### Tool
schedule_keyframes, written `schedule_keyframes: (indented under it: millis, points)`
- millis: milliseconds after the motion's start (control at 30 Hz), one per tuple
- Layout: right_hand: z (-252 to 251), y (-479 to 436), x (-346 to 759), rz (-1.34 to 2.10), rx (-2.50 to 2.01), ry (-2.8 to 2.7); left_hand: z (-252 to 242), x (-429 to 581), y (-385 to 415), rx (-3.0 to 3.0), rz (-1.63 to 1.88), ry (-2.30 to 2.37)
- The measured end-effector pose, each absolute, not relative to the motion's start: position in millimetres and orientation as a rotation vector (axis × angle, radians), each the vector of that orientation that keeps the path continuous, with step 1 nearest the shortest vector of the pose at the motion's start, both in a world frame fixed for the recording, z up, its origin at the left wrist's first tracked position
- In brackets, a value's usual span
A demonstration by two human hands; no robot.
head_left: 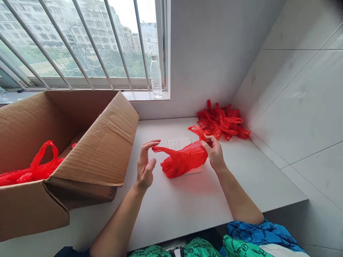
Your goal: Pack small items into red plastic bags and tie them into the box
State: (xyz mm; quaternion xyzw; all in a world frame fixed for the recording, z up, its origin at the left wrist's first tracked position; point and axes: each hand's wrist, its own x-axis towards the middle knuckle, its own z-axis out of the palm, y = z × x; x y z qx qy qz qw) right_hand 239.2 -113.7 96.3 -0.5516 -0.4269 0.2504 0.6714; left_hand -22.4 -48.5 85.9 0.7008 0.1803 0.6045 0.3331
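Note:
A red plastic bag (184, 159) hangs just over the white table, its loop handles sticking out at both sides. My right hand (214, 151) pinches its right end between thumb and fingers. To the left of the bag, my left hand (146, 164) is raised with thumb and fingers apart, its fingertips close to the left handle. I cannot tell whether they touch it. Partly hidden beneath the bag lies a printed paper (177, 143) with a pinkish lower edge. What the bag contains, if anything, does not show.
On the left stands a large open cardboard box (115, 142) with red plastic bags (45, 166) inside. More red bags (221, 121) are heaped in the back right corner against the wall. A clear water bottle (155, 78) stands on the sill by the barred window.

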Motion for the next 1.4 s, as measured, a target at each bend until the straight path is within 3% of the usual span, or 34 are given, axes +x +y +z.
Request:
schedule_keyframes:
  millis: [67,167,367,500,600,700,833,1000,1100,1200,1333,1400]
  points:
    - [100.1,-116.7,233.1,0.477,-1.297,-1.048,98.6,-14.9,-66.1,2.171,1.589,0.443]
    - [101.5,-118.3,226.5,0.441,-1.330,-1.137,102.4,1.2,-83.2,2.642,1.315,0.542]
    - [95.2,-117.1,234.1,0.525,-1.299,-1.123,69.0,18.4,-75.0,2.818,0.739,0.929]
    - [97.0,-118.5,247.0,0.476,-1.351,-1.101,70.2,14.3,-70.9,2.820,0.888,1.012]
    - [100.4,-119.2,252.4,0.410,-1.426,-1.105,76.6,15.4,-75.4,2.834,0.991,0.711]
    - [103.0,-119.9,252.5,0.549,-1.505,-1.129,73.4,22.3,-80.7,2.805,0.845,0.395]
    - [105.6,-123.9,253.3,0.585,-1.527,-1.257,63.6,29.1,-80.8,2.766,0.746,0.664]
    - [104.7,-127.7,257.4,0.239,-1.751,-1.483,65.2,20.8,-77.7,2.798,0.602,1.211]
    - [108.2,-132.3,247.7,-0.073,-1.858,-1.592,66.0,13.9,-78.3,2.851,0.461,1.209]
    - [116.6,-142.2,224.2,-0.342,-1.711,-1.630,66.2,12.6,-77.8,2.880,0.579,1.116]
    - [116.3,-144.0,193.4,-0.043,-1.473,-2.049,65.2,16.6,-72.2,2.869,0.737,1.051]
    - [107.8,-135.1,191.2,0.109,-1.587,-2.179,61.2,14.9,-67.5,2.859,0.688,1.130]
